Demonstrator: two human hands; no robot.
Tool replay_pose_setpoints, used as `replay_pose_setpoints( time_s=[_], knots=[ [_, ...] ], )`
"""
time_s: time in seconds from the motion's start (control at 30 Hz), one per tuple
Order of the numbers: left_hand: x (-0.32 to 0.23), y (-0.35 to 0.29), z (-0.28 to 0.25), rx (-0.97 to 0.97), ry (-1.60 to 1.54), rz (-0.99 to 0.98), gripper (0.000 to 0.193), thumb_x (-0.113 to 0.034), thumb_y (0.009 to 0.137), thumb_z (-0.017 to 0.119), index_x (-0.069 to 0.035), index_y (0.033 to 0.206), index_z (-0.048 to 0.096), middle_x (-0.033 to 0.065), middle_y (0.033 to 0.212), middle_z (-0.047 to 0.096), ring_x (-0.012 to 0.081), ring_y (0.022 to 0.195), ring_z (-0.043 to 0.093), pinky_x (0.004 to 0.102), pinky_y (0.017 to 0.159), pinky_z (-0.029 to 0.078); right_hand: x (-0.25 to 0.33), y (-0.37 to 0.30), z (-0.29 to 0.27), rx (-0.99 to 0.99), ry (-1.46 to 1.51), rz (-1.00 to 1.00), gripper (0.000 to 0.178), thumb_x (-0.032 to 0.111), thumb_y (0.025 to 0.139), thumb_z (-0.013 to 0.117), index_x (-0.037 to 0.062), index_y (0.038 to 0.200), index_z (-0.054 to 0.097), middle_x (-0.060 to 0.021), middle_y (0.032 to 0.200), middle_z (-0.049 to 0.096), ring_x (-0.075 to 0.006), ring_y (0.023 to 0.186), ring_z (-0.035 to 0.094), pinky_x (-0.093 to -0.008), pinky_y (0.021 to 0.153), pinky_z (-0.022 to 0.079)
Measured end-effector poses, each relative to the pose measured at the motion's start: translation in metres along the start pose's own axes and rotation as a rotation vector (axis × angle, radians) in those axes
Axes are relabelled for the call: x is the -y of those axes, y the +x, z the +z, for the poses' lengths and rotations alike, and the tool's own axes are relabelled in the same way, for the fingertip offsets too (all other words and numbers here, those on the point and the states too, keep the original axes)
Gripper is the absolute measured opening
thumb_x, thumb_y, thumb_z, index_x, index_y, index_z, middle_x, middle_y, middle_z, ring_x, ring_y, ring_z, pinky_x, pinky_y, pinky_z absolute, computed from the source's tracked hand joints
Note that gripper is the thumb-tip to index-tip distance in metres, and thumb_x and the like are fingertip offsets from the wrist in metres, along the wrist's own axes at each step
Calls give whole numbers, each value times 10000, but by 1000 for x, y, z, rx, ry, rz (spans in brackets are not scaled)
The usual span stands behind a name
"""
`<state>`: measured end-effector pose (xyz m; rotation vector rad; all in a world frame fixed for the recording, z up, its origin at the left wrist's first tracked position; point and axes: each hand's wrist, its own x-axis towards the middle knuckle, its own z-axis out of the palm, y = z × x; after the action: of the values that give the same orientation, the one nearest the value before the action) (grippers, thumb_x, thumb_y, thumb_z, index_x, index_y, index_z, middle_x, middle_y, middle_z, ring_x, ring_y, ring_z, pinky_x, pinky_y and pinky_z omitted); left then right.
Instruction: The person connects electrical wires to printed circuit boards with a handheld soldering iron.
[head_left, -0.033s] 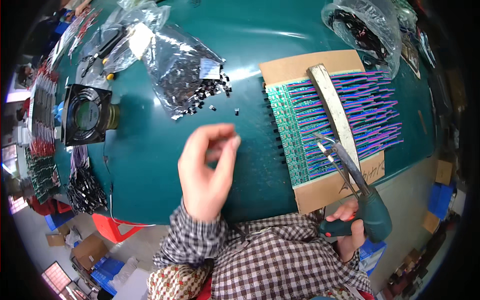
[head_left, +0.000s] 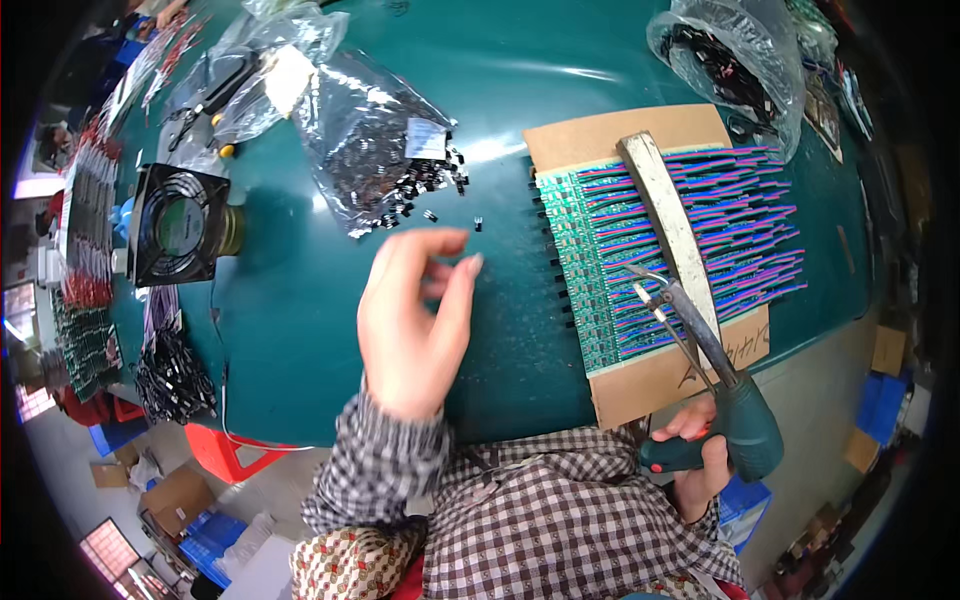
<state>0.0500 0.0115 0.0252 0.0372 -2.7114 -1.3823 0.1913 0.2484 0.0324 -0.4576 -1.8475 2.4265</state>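
Head view showed the left hand loosely curled, holding nothing visible, near loose black parts mid-frame, right hand gripping a soldering gun over the mostly populated boards at right

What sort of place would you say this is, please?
Probably an electronics assembly bench: a soldering gun in the right hand, rows of green circuit boards with coloured wires, and loose black components.

Bright, even overhead light. White glare streak on green table toward 12 o'clock; sheen on clear plastic bags at 11 o'clock. Soft shadows. Left hand slightly motion-blurred. Strong fisheye bending, black vignette at rim; periphery soft, smeared.
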Motion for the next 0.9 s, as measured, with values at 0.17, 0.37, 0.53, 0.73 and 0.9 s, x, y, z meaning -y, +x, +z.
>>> replay_pose_setpoints(
  time_s=[0.17, 0.37, 0.53, 0.73, 0.9],
  knots=[
    [23, 26, 21, -5, 269, 62, 145, -72, 721, 646, -20, 800, 535, 67, 752, 496, 139, 586, 485, 256, 563, 422, 0, 5, 1, 79, 31, -42, 406, 325, 830, 510, -44, 971, 415, -83, 777, 442, -175, 729, 500, -298, 582, 531],
    [14, 12, 17, -67, 56, 87, 84, -8, 772, 585, 9, 825, 522, 82, 750, 559, 155, 631, 542, 254, 588, 445, -3, 3, -4, -5, 205, -31, 379, 267, 781, 583, -55, 944, 465, -136, 837, 511, -226, 774, 554, -368, 658, 533],
    [-40, -43, 6, 174, -325, 318, 192, 67, 685, 656, 25, 824, 530, 115, 787, 617, 169, 710, 615, 236, 647, 490, 11, 4, 6, 80, 45, 46, 462, 352, 814, 530, -23, 1056, 414, -94, 883, 501, -217, 850, 562, -358, 675, 522],
    [-41, -80, 27, 300, -390, 533, 229, 66, 638, 681, 18, 813, 542, 141, 782, 620, 213, 685, 626, 279, 577, 514, 17, 15, 31, 267, -378, 76, 269, 15, 748, 580, 11, 976, 438, -98, 861, 521, -211, 858, 556, -353, 783, 454],
    [-43, -84, 23, 267, -333, 659, 343, 15, 611, 580, 86, 944, 542, 162, 872, 579, 236, 723, 597, 267, 599, 494, 13, 8, 35, 185, -346, 2, 226, -71, 751, 532, 21, 932, 431, -104, 844, 538, -181, 795, 553, -343, 787, 449]
  ],
)
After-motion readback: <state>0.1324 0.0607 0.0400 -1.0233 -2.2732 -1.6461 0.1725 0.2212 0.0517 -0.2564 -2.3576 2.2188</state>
